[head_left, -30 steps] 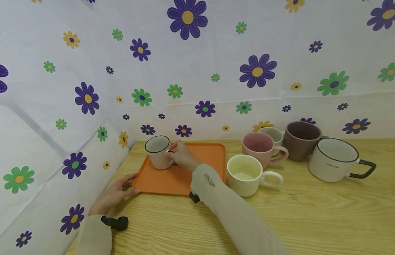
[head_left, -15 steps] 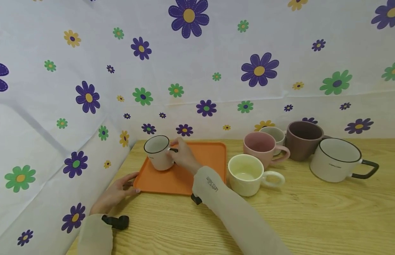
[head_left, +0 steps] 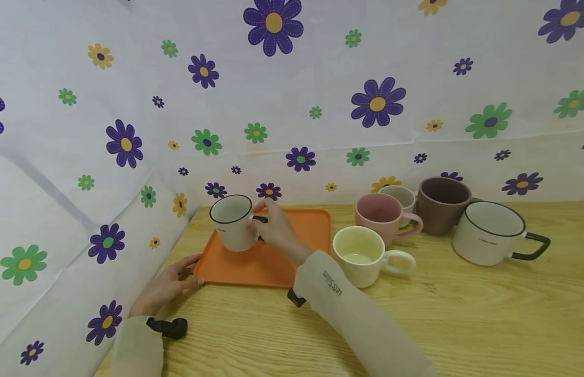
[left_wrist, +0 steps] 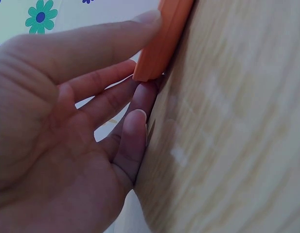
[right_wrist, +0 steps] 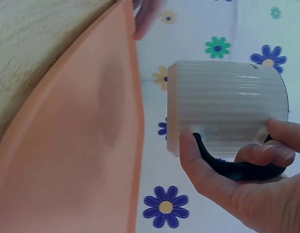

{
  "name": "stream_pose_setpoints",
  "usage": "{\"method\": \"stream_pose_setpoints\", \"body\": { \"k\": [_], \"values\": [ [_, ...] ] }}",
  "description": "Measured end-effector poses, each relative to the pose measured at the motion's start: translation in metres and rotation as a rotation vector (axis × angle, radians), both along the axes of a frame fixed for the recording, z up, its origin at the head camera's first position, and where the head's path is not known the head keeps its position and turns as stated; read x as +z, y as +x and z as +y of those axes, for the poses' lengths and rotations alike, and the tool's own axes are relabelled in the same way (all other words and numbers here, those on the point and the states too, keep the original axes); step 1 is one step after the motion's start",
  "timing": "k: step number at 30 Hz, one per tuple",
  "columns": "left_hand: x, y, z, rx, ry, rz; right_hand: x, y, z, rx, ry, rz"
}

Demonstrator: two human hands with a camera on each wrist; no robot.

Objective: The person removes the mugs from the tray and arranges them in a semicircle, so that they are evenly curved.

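My right hand (head_left: 275, 228) grips the black handle (right_wrist: 237, 170) of a white mug with a dark rim (head_left: 232, 225). In the right wrist view the mug's ribbed side shows, and a gap separates its base from the orange tray (head_left: 294, 235). Seen from the head, the mug hangs upright over the left part of that tray. At the tray's near left corner, my left hand (head_left: 171, 285) pinches the edge. Its thumb (left_wrist: 106, 41) lies against the rim in the left wrist view, while the other fingers reach around the corner, partly hidden by it.
Right of the tray stand a cream mug (head_left: 357, 256), a pink mug (head_left: 378, 214), a pale grey mug (head_left: 397, 199), a dark brown mug (head_left: 442, 204) and a wide white mug (head_left: 487, 238). Flowered cloth (head_left: 273, 94) closes off the wooden table (head_left: 438, 324) at back and left.
The white mug has risen slightly off the tray in my right hand, whose fingers have shifted on the handle. My left hand keeps its place at the tray corner.
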State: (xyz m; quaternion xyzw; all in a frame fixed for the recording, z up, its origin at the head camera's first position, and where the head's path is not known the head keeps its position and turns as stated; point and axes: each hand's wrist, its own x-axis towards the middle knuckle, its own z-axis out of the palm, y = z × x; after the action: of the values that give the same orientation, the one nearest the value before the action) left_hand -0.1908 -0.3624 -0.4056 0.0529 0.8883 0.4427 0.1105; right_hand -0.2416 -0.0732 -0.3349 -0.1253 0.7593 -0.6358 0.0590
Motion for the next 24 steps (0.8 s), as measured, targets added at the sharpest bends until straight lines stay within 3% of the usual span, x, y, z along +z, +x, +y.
{"method": "stream_pose_setpoints", "body": {
  "k": [5, 14, 24],
  "values": [
    [0.0, 0.0, 0.0, 0.005, 0.003, -0.008, 0.012, 0.006, 0.011, 0.012, -0.036, 0.0],
    [0.001, 0.001, -0.003, 0.0, -0.006, 0.009, 0.039, 0.008, 0.033, 0.008, -0.041, 0.088],
    [0.001, 0.003, -0.002, -0.02, 0.018, 0.008, 0.057, 0.017, 0.06, 0.031, -0.039, 0.034]
  ]
}}
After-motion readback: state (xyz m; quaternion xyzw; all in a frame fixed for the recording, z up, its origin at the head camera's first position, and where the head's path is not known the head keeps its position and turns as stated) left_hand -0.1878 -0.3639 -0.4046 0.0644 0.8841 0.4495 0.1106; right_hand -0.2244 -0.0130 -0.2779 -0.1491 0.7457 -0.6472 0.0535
